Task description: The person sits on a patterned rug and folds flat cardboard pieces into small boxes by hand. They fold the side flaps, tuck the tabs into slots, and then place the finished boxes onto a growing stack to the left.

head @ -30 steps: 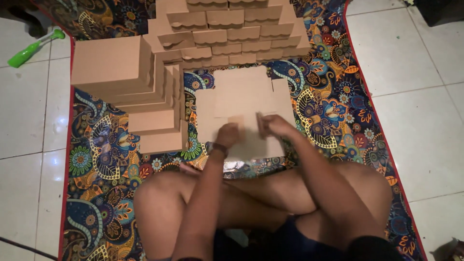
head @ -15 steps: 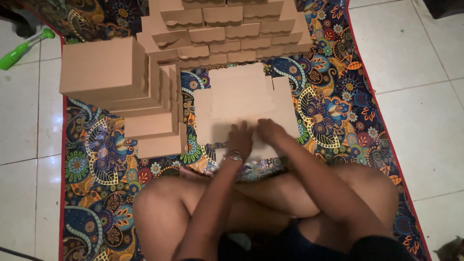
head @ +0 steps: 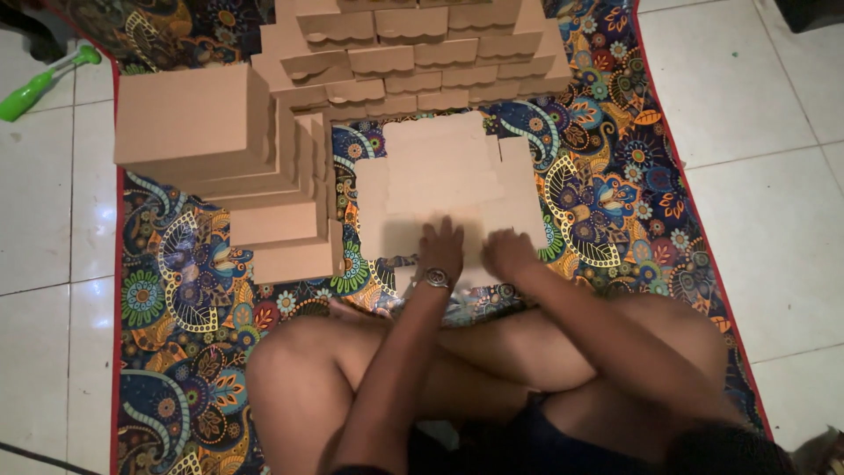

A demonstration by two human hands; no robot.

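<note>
A flat, unfolded brown cardboard box blank [head: 444,180] lies on the patterned rug in front of my crossed legs. My left hand [head: 441,249], with a watch on its wrist, presses flat on the near part of the blank, fingers spread. Beside it my right hand [head: 507,252] rests on the same near edge, fingers curled down onto the cardboard. Both hands touch the blank close together.
A tall stack of folded cardboard boxes [head: 220,149] stands at the left of the blank, and more rows of boxes [head: 413,53] are piled behind it. The colourful rug [head: 615,167] lies on white floor tiles. A green handle [head: 40,84] lies at the far left.
Both hands have slid together along the near edge of the blank and now press it flat; the camera has tipped slightly.
</note>
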